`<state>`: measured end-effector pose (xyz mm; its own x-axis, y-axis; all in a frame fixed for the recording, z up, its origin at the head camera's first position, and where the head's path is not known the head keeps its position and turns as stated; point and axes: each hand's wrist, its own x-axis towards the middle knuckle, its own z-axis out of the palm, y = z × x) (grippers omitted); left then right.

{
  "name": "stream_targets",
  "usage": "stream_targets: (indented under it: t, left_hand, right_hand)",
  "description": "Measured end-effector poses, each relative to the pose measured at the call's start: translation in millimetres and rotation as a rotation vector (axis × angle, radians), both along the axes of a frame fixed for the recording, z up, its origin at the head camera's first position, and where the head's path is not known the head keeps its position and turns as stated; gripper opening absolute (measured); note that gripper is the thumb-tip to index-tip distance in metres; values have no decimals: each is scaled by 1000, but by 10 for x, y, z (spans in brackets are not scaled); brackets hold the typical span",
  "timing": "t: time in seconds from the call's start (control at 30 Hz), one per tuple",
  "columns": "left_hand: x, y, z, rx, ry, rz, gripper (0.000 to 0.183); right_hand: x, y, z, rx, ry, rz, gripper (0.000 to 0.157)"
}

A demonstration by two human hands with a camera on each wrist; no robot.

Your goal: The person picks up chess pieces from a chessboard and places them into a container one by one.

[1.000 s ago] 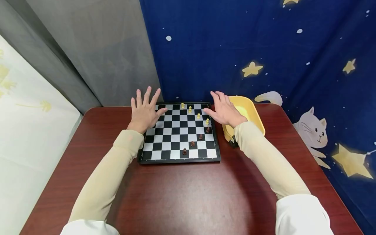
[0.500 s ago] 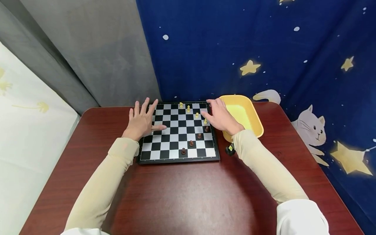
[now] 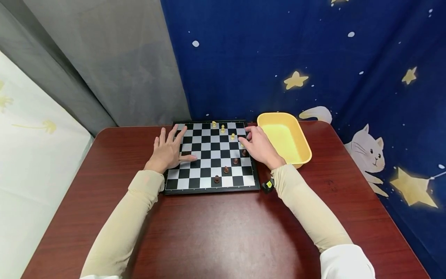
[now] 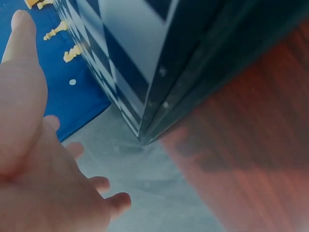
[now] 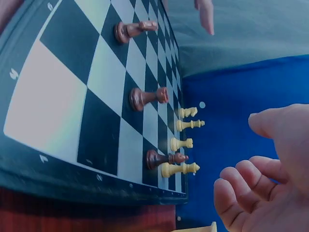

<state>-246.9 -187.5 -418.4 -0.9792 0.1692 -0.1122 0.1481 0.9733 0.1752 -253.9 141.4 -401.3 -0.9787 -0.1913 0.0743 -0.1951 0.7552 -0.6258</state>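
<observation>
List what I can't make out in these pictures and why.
Head view: some left-side squares of the black-and-white checkered chessboard, covered by the left hand.
Head view: the base of the endmost pale yellow chess piece, hidden by the right hand.
Right wrist view: most of the rectangular yellow tray, cut off by the bottom edge.

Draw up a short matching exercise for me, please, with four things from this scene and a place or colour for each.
Things:
1. Left hand
2. Tub
3. Cat
4. Right hand

Places and colours:
A. On the blue curtain
B. At the right edge of the board
C. Yellow
D. At the left edge of the board

Right pairs: 1-D, 2-C, 3-A, 4-B
</observation>
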Motion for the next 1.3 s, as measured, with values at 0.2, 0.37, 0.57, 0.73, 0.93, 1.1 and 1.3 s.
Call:
stream_targets:
  t: [0.2, 0.37, 0.57, 0.73, 0.93, 1.1, 1.3]
  left_hand:
    - [2, -33, -45, 20, -40, -10, 114]
    - [-8, -77, -29, 15, -82, -14, 114]
    - [-15, -130, 19, -23, -150, -27, 114]
    - [-39, -157, 53, -69, -197, -40, 118]
    - [-61, -153, 136, -78, -239, -46, 120]
    - [-78, -149, 197, -88, -262, -50, 117]
    - [-101, -130, 178, -97, -283, -33, 112]
  right_hand:
    - [43, 6, -91, -14, 10, -36, 48]
    - [83, 17, -152, -17, -9, -61, 47]
    - [145, 1, -182, -27, -51, -87, 44]
    - [202, -32, -227, -58, -100, -81, 44]
    - [231, -45, -268, -79, -155, -100, 48]
    - [222, -38, -311, -75, -181, -92, 54]
    - [217, -40, -374, -115, -202, -100, 52]
